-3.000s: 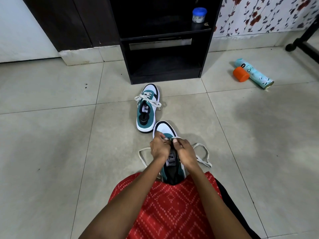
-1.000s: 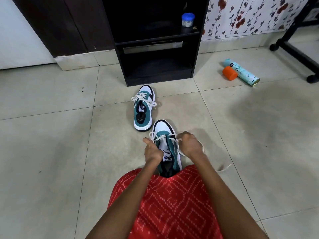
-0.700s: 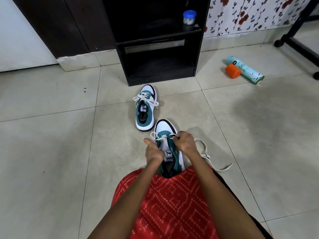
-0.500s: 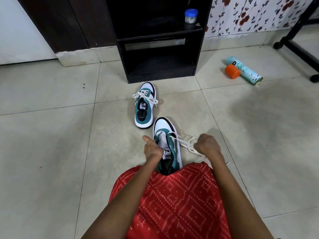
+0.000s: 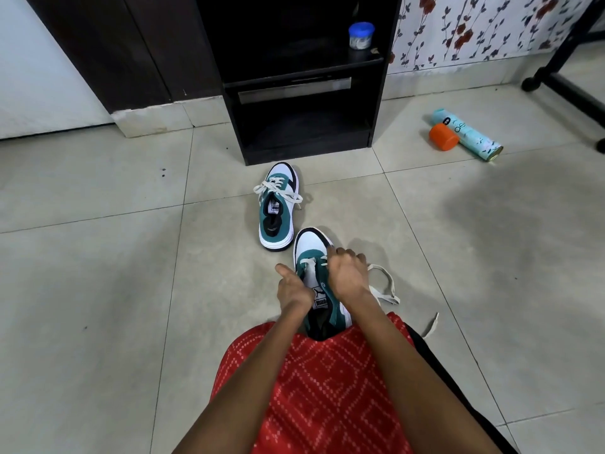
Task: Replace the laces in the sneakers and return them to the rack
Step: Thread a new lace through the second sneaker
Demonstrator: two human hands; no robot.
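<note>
Sneaker [image 5: 311,245] lies between left hand [image 5: 291,290] and right hand [image 5: 347,273], which pinches its lace [image 5: 308,262].

Teal, white, black on near sneaker [image 5: 311,244] and far sneaker [image 5: 284,213]; laces [image 5: 276,184] cream. Red garment [image 5: 327,388], white dotted diamonds. Black rack [image 5: 301,132]; wallpaper [image 5: 474,27] white with red flowers; orange cap [image 5: 443,136].

Head camera faces forward, down at floor [image 5: 98,322].

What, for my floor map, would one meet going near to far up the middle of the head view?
Red patterned garment → half-laced sneaker → laced sneaker → black rack → blue-lidded jar on its shelf.
</note>
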